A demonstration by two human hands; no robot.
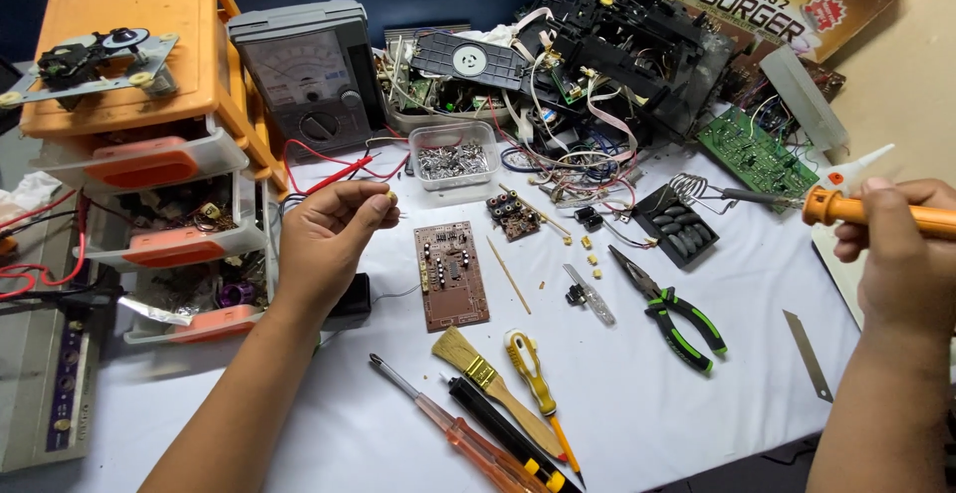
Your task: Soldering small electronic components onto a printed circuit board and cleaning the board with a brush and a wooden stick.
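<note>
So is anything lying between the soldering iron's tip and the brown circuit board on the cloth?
Yes. Between the soldering iron in the right hand and the brown circuit board lie the green-handled pliers and scattered small parts.

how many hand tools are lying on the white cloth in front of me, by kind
screwdrivers: 3, an orange-handled one, a black one and a yellow one
pliers: 1, green and black
brushes: 1
cutter blades: 1
total: 6

Not counted: the soldering iron in the right hand.
</note>
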